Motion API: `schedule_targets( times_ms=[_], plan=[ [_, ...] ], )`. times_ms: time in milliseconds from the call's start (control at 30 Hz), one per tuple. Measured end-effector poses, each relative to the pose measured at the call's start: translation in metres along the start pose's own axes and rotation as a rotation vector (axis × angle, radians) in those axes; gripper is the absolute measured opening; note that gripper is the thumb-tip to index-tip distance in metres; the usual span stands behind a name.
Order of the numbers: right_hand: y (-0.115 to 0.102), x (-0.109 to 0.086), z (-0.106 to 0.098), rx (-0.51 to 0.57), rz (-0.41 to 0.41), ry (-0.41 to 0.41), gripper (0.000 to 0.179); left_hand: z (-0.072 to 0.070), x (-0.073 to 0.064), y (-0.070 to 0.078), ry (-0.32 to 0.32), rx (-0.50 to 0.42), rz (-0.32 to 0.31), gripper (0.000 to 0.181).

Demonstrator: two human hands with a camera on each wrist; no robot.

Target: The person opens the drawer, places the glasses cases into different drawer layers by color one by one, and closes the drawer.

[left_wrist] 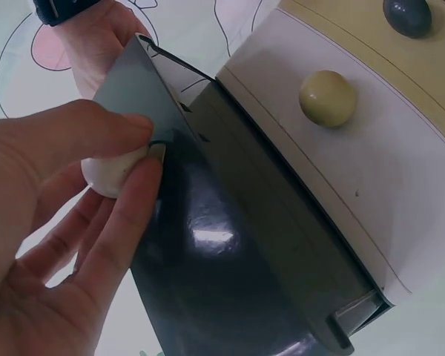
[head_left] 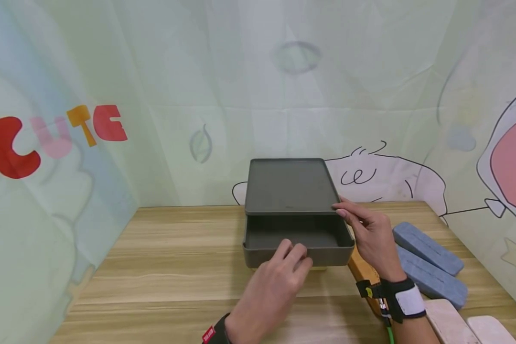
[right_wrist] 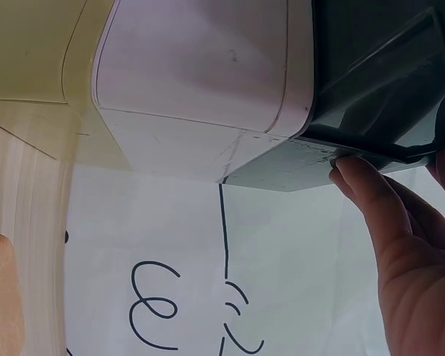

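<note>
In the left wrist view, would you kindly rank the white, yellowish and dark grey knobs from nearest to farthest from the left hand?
1. White knob, in the grip of the left hand.
2. Yellowish knob, on the white drawer front, rightward.
3. Dark grey knob, at the top right.

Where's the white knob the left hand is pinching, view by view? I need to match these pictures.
Head: not visible; the left hand covers the middle of the drawer front.
Left wrist: white knob, left of centre at about mid-height.
Right wrist: not visible.
Shared landmark: dark grey unit, near centre in head, across the middle in left wrist, upper right in right wrist.
</note>
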State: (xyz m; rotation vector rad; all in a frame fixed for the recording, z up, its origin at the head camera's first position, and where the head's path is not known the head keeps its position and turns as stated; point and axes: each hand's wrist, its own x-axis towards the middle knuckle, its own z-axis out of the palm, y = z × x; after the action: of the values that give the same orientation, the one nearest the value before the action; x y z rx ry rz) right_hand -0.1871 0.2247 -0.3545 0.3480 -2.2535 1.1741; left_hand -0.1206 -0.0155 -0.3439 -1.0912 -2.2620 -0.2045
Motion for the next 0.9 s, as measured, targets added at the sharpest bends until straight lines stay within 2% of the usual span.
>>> schedule_targets(
  times_ms=[900],
  plan=[
    [-0.001, 0.0, 0.001, -0.033, -0.011, 0.013, 0.021, -0.013, -0.004, 0.01, -0.026, -0.035, 0.073, 0.014]
  ],
)
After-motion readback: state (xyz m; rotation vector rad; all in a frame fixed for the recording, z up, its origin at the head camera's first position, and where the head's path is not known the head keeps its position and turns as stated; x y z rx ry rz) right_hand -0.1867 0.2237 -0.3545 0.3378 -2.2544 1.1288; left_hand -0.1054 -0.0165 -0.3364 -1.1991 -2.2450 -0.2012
